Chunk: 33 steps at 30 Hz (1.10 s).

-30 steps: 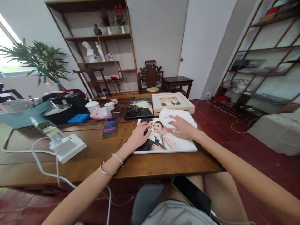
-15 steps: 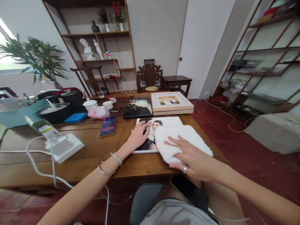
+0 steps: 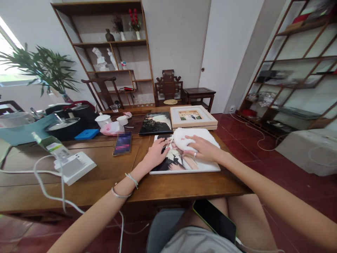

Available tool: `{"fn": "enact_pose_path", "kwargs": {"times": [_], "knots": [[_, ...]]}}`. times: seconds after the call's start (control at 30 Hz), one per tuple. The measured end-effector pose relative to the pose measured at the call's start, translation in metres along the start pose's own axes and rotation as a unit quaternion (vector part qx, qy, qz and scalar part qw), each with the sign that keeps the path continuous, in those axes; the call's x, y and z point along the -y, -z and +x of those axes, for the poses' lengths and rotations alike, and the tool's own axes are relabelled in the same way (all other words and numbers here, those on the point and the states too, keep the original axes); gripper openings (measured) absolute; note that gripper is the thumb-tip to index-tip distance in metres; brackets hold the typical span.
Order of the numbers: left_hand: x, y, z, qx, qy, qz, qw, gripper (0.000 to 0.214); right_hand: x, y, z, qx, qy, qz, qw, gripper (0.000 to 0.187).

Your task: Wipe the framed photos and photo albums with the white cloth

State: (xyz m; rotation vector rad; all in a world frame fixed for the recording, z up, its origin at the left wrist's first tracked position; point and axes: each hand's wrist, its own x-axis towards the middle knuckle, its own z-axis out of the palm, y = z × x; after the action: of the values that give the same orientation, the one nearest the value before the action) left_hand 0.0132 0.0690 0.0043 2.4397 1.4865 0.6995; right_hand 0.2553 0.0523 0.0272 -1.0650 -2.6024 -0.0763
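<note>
A white-edged photo panel (image 3: 176, 165) with a picture of a couple lies flat on the wooden table (image 3: 131, 189) in front of me. Resting on its left part is my left hand (image 3: 157, 154), fingers stretched out and holding nothing. My right hand (image 3: 204, 149) grips a fluffy white towel (image 3: 195, 133), which is pressed onto the upper right of the panel. The towel hides that corner of the picture.
Behind the panel lie a dark photo panel (image 3: 155, 123) and a light wooden picture frame (image 3: 194, 123). To the left are a phone (image 3: 122, 143), a blue box (image 3: 86, 134), a white box (image 3: 76, 168) and loose white cable. Another phone (image 3: 216, 219) rests on my lap.
My right hand has pushed the towel away from me and slightly left, uncovering the lower right of the panel. My left hand stays in nearly the same place.
</note>
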Motion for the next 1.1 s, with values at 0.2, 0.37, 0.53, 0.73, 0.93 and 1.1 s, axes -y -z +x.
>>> {"fn": "enact_pose_path", "kwargs": {"times": [0.2, 0.37, 0.53, 0.73, 0.93, 1.1], "knots": [[0.002, -0.001, 0.001, -0.014, -0.008, 0.001, 1.000, 0.034, -0.017, -0.006, 0.023, -0.021, -0.065, 0.008, 0.998, 0.038], [0.003, -0.005, 0.001, -0.033, -0.007, 0.007, 0.999, 0.032, 0.004, -0.003, 0.010, -0.006, -0.047, -0.002, 0.999, 0.036], [0.001, -0.005, 0.000, -0.023, 0.011, 0.005, 1.000, 0.034, 0.045, 0.011, -0.023, 0.028, -0.036, 0.012, 0.999, 0.035], [0.001, -0.005, -0.001, -0.014, 0.010, 0.000, 1.000, 0.037, 0.089, 0.027, -0.051, 0.069, -0.006, 0.045, 0.997, 0.034], [0.003, -0.005, 0.000, -0.018, 0.001, -0.002, 1.000, 0.036, 0.067, 0.018, -0.040, 0.042, -0.003, 0.029, 0.999, 0.035], [0.005, -0.006, 0.001, -0.030, -0.012, 0.001, 0.999, 0.033, 0.029, 0.009, -0.004, 0.025, -0.029, 0.006, 0.999, 0.034]]}}
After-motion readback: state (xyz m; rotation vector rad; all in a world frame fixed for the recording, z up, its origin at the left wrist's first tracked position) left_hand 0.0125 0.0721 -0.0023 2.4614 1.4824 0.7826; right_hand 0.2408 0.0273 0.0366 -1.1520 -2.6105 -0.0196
